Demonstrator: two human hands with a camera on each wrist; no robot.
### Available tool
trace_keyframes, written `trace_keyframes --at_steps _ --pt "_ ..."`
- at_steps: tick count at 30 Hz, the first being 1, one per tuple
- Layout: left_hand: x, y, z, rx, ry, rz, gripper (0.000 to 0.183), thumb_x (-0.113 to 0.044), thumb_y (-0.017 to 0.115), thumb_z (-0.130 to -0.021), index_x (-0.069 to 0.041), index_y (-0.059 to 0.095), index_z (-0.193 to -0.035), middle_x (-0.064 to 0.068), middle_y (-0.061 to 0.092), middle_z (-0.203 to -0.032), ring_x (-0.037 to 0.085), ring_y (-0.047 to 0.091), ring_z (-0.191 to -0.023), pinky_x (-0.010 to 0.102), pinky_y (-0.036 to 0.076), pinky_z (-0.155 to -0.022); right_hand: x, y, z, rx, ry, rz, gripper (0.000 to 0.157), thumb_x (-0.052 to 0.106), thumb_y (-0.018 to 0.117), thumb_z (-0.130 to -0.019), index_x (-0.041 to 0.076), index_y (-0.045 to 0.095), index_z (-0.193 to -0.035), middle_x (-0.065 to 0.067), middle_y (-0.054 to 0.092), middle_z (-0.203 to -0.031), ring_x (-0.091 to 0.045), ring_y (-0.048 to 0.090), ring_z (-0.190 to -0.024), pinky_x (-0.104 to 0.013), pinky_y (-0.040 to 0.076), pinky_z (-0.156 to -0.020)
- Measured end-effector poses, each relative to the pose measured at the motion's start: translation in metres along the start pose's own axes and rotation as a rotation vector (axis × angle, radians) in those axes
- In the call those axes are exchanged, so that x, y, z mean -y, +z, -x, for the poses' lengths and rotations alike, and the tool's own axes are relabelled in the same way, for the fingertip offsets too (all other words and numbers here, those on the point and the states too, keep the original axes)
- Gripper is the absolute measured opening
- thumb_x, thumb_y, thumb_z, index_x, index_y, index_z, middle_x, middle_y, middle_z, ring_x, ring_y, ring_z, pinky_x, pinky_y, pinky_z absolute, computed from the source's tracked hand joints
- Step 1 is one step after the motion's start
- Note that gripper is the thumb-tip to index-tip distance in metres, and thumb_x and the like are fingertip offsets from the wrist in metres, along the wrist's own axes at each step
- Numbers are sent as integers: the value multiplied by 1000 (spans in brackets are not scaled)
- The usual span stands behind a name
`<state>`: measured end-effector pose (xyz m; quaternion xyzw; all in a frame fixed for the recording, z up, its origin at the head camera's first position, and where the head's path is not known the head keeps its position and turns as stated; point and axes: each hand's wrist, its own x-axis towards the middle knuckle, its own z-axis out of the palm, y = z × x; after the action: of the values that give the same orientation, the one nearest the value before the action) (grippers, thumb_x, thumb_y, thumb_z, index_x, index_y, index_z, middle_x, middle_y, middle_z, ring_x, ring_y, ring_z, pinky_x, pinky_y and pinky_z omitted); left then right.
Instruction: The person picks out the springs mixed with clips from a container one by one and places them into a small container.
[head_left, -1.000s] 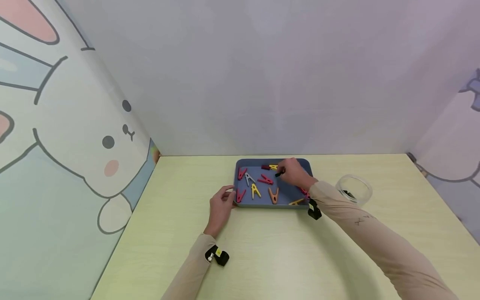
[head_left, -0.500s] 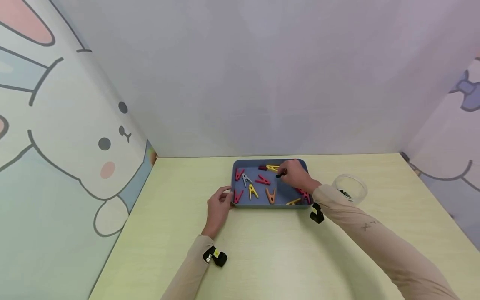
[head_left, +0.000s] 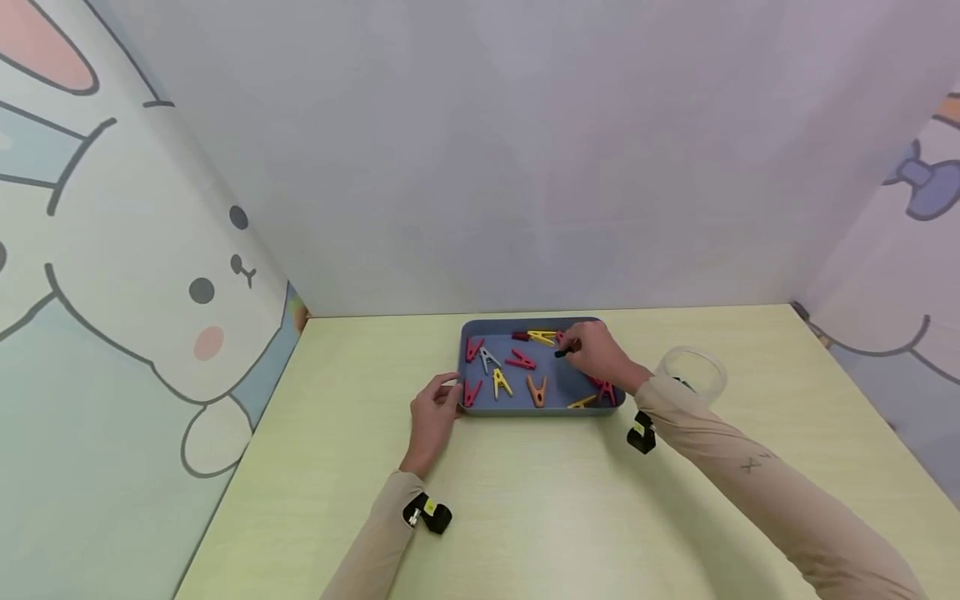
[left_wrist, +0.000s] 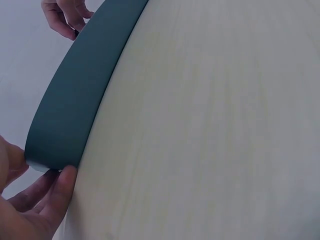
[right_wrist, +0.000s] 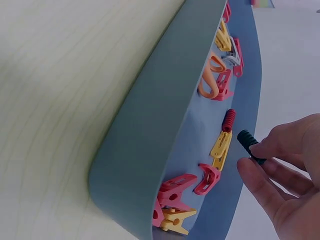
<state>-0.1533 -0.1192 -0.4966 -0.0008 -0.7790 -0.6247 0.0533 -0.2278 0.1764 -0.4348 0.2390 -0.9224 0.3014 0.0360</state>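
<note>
A blue-grey tray (head_left: 551, 412) lies on the table with several red, yellow, orange and grey spring clips inside, such as the orange clip (head_left: 537, 391). My left hand (head_left: 431, 421) holds the tray's near left corner, fingers and thumb against its end wall. Above the tray's right part, my right hand (head_left: 596, 354) pinches a small dark green ribbed plug (right_wrist: 248, 142) between thumb and fingers. Beneath it in the right wrist view lie a dark red ribbed plug (right_wrist: 228, 120) and a yellow clip (right_wrist: 220, 150), end to end. A red clip (right_wrist: 207, 178) is close by.
A clear round dish (head_left: 697, 367) stands right of the tray, beside the right forearm, with small dark pieces in it. The pale wooden table (head_left: 525, 500) extends in front. A plain light wall (head_left: 525, 167) rises behind, and printed rabbit panels flank the table.
The head view has shifted slightly, so the scene slides left. My right hand has moved a little rightward over the tray with the plug, uncovering a red clip. My left hand keeps its place.
</note>
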Motion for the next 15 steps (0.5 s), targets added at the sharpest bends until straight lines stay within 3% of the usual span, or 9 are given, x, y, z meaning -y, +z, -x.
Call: trace_keyframes --at_steps 15 --pt "-1 -1 2 -2 7 16 26 -11 59 -94 -1 62 -118 19 67 -96 30 67 -80 32 59 -61 10 -16 17 -27 6 -34 20 -9 62 -73 1 75 -84 -10 68 -82 -18 60 -69 -33 53 -59"
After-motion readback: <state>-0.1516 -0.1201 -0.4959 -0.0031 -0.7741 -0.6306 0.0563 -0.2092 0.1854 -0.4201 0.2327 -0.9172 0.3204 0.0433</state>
